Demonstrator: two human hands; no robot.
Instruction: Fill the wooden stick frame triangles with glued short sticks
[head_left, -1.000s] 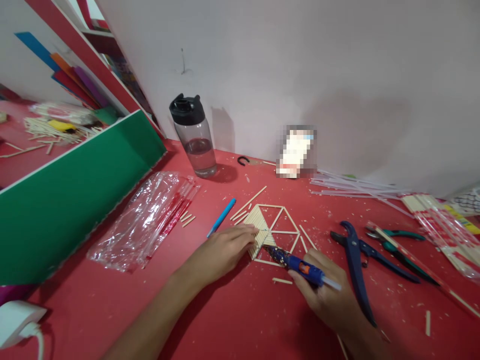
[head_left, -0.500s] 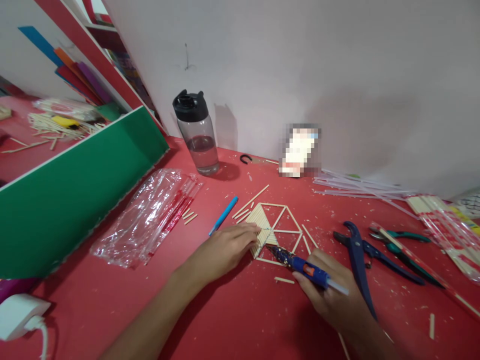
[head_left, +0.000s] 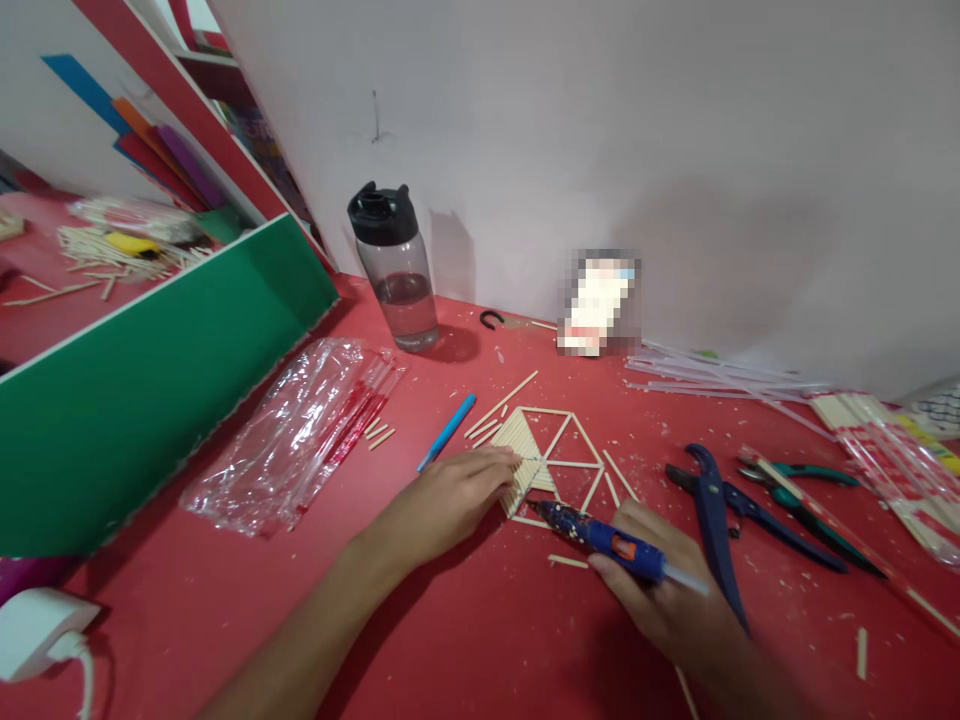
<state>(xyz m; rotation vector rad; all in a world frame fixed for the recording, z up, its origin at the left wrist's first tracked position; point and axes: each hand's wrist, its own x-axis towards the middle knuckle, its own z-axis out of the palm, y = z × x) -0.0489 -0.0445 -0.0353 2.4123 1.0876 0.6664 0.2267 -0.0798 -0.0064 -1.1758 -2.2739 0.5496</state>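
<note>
A hexagonal frame of thin wooden sticks (head_left: 559,463) lies flat on the red table, its left part filled with sticks laid side by side. My left hand (head_left: 469,492) is closed at the frame's left edge, fingers together and holding it down. The fingertips touch the filled part; the thumb is mostly hidden. In my right hand (head_left: 667,580) is a blue hot glue gun (head_left: 626,545), a clear glue stick poking from its back end. Its dark, speckled nozzle points left, at the lower edge of the filled part. A short loose stick (head_left: 568,562) lies just below the gun.
A blue pen (head_left: 448,430) and a clear plastic bag (head_left: 289,430) lie to the left, beside a green panel (head_left: 172,380). Behind stand a water bottle (head_left: 397,270) and a blurred phone (head_left: 598,305). Blue-handled cutters (head_left: 712,520), green pliers (head_left: 814,510) and packed sticks (head_left: 892,470) lie right.
The glue gun's tip has shifted slightly left and down along the filled part's lower edge, as my right hand moved a little. My left hand stays in place on the frame.
</note>
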